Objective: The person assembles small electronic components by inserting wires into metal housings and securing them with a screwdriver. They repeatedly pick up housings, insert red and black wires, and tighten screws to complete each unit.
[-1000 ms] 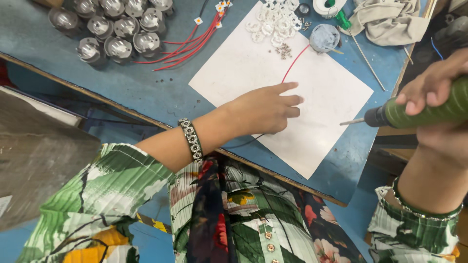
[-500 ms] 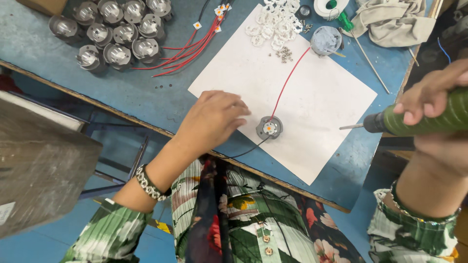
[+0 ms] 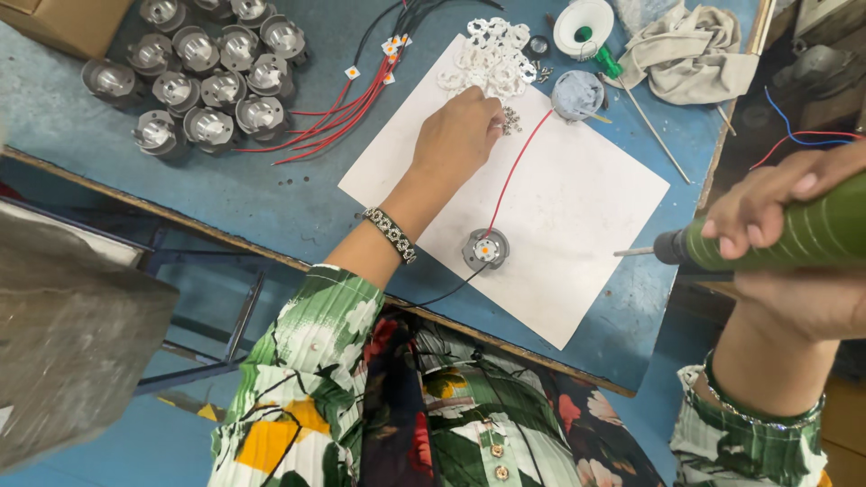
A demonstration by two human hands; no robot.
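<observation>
Lamp housing sits on the white sheet, red wire attached, apparently no screws in yet. Left hand reaches into the small screws, fingers pinched together. Right hand grips the green screwdriver. Finished housings cluster far left; fastening judged still to do.

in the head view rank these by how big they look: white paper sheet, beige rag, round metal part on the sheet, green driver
1. white paper sheet
2. green driver, though it sits nearer the camera, so its rank over the rag is unsure
3. beige rag
4. round metal part
</observation>
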